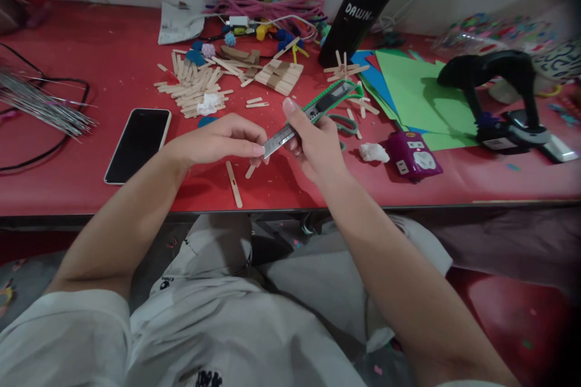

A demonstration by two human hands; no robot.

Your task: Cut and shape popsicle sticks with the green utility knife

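A green utility knife (327,100) is gripped in my right hand (316,136), its metal front end pointing down and to the left. My left hand (231,139) pinches the tip of that metal end between thumb and fingers. Just below my hands lie a notched wooden craft stick (234,184) and a short stick piece (250,171) on the red table (200,193). Grey-green scissors (344,124) lie partly hidden behind my right hand. Further back is a loose pile of craft sticks (193,84), with a bundle of sticks (280,77) beside it.
A phone (138,145) lies at left, near thin metal wires (43,103). A tall black bottle (363,9) stands at the back. Coloured paper sheets (422,94), a purple pouch-like item (414,156) and a black headphone-like band (494,66) occupy the right.
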